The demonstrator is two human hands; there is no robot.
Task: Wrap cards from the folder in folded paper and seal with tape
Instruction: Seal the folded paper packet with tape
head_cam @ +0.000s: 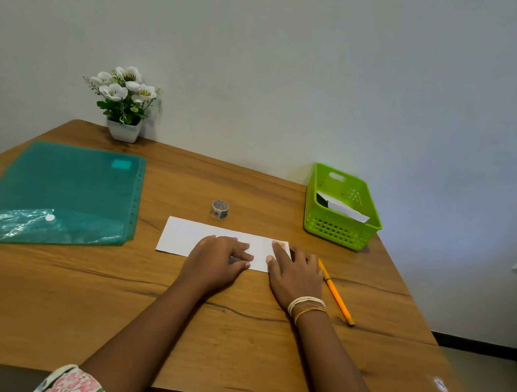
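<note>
Wooden table (pixel 224 345), set against a pale wall; contents listed from the left.

Green translucent folder (pixel 57 195): lies flat at the table's left side, punched edge facing the centre, a white snap button near its lower flap.

Potted white flowers (pixel 125 103): small white pot, at the back edge of the table, behind the folder.

Folded paper (pixel 184 236): long white strip, lying flat near the table's middle, lengthwise left to right. Any cards inside cannot be seen.

Roll of tape (pixel 220 209): patterned, standing on its edge just behind the paper, apart from it.

Left hand (pixel 218 258): palm down on the paper's middle, fingers loosely extended and pressing the sheet flat; grips nothing.

Piece of patterned tape (pixel 280 245): pink-green, at the paper's upper right corner, under the fingertips of the right hand.

Right hand (pixel 296 277): palm down at the paper's right end, fingers straight and slightly spread, pressing on the taped corner; thread bands at the wrist.

Orange pen (pixel 336 292): lies diagonally on the table just right of the right hand.

Green basket (pixel 337 230): perforated plastic, at the right rear, well apart from the paper; holds a white folded paper piece with something dark beside it.
</note>
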